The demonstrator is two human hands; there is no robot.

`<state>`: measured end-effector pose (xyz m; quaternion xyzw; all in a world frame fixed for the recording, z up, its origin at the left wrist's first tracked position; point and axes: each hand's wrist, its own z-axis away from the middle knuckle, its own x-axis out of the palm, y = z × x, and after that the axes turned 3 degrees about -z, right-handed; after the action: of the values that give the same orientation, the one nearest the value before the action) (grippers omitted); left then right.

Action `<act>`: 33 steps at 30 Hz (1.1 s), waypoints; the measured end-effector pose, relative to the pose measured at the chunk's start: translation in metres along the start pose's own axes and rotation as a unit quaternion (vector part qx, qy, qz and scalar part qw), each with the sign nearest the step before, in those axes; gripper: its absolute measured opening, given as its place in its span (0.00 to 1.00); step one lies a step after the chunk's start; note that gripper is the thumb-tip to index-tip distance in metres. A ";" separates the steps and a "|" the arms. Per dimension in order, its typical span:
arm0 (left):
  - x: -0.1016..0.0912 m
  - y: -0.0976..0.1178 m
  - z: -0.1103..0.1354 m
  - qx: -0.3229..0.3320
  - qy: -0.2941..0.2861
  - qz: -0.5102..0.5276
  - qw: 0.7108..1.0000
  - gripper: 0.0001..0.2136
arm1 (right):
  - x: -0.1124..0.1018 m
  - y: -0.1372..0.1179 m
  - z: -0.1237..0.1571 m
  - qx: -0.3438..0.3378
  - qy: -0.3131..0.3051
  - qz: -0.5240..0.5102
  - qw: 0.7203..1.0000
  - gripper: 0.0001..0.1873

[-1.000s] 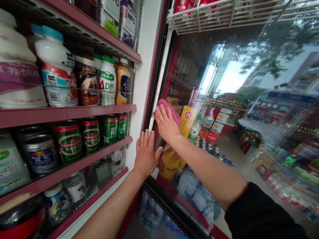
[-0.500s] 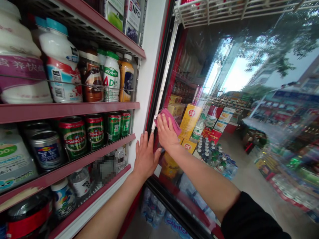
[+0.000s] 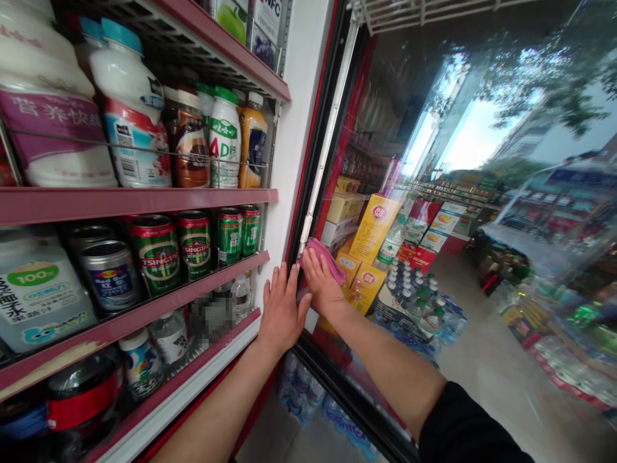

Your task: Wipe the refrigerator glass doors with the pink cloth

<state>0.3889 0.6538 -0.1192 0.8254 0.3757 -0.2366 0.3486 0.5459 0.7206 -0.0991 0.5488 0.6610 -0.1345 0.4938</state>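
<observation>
My right hand (image 3: 322, 283) presses a pink cloth (image 3: 334, 262) against the inner side of the glass door (image 3: 385, 96), close to its hinge edge. The cloth is bunched under the fingers and sticks out to the right of them. Just below the end of a white slotted strip (image 3: 328, 135), the fingertips meet the door's border. To the left, my left hand (image 3: 282, 312) rests with fingers stretched out, by the white cabinet edge (image 3: 296, 128) and the black door seal. It holds nothing, and its thumb comes near the right hand.
Shelves on the left hold bottles, Tsingtao cans (image 3: 155, 254) and a Red Bull can (image 3: 110, 276). A white wire rack (image 3: 424, 16) crosses the top of the door. Through the glass show yellow boxes (image 3: 373, 225) and bottles; wrapped water packs (image 3: 301, 386) stand on the floor below.
My right hand and the pink cloth have slid down along the door's edge. My left hand stays near the cabinet edge, while the whole view has shifted slightly.
</observation>
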 end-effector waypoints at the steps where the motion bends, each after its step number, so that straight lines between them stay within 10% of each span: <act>1: 0.002 0.002 0.002 0.004 -0.005 0.002 1.000 0.34 | 0.004 0.001 0.005 -0.016 0.002 0.004 1.000 0.39; 12: 0.037 0.053 0.036 0.016 -0.044 -0.001 0.999 0.37 | -0.036 0.037 0.104 -0.080 -0.015 0.061 0.995 0.40; 25: 0.049 0.173 0.087 0.086 -0.109 0.123 0.983 0.39 | -0.165 0.095 0.302 0.011 -0.029 0.150 0.988 0.42; 33: 0.048 0.163 0.076 0.088 -0.094 0.126 0.984 0.40 | -0.152 0.083 0.275 0.041 -0.006 0.160 0.986 0.40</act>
<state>0.5359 0.5407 -0.1347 0.8676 0.2117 -0.2999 0.3353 0.7420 0.4626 -0.0783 0.6665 0.5557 -0.0840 0.4898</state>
